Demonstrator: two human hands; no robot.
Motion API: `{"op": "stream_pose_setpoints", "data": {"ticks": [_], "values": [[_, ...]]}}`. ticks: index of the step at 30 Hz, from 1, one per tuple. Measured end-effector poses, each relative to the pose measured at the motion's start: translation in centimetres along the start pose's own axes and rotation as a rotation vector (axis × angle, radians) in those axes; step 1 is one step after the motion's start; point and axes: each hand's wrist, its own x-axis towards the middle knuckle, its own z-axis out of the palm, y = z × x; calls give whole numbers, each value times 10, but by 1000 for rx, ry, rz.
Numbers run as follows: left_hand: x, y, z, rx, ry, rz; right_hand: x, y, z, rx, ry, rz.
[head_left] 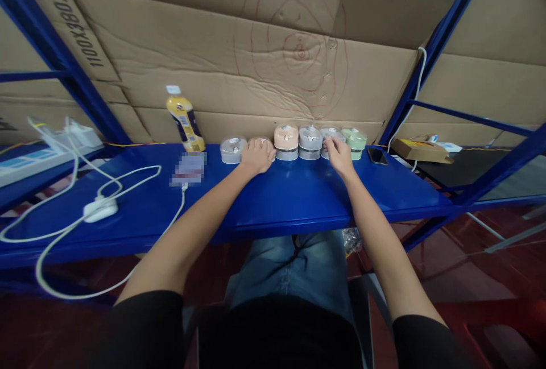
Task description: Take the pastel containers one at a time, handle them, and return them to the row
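Observation:
A row of small rounded plastic boxes with clear lids runs along the back of the blue shelf. My left hand point(256, 157) is wrapped over a low box and mostly hides it. Left of it stands a single grey box point(232, 151). To its right come a stack with a peach upper box point(286, 137) and a stack with a grey-blue upper box point(310, 138). My right hand point(339, 154) has its curled fingers on the front of a grey stacked box point(331, 132). A stack with a green upper box point(355, 139) sits just right of that hand.
A yellow drink bottle point(186, 121) stands at the back left, behind a pixelated item point(189, 169) with a white cable. A white adapter point(100, 209) and looping cords lie on the left. A dark phone point(377, 156) lies at the right. Cardboard point(191, 45) closes the back.

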Motion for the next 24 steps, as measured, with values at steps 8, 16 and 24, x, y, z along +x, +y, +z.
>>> {"op": "stream_pose_setpoints", "data": {"ticks": [8,16,24], "values": [[-68,34,-26,-11,-33,34,-11,-23,7,37,27,28],[-85,40,-36,-353,-124,426,-26,-39,24,118,-537,-307],[-70,13,-21,-714,-239,278,-35,-51,32,3,-617,-326]]}}
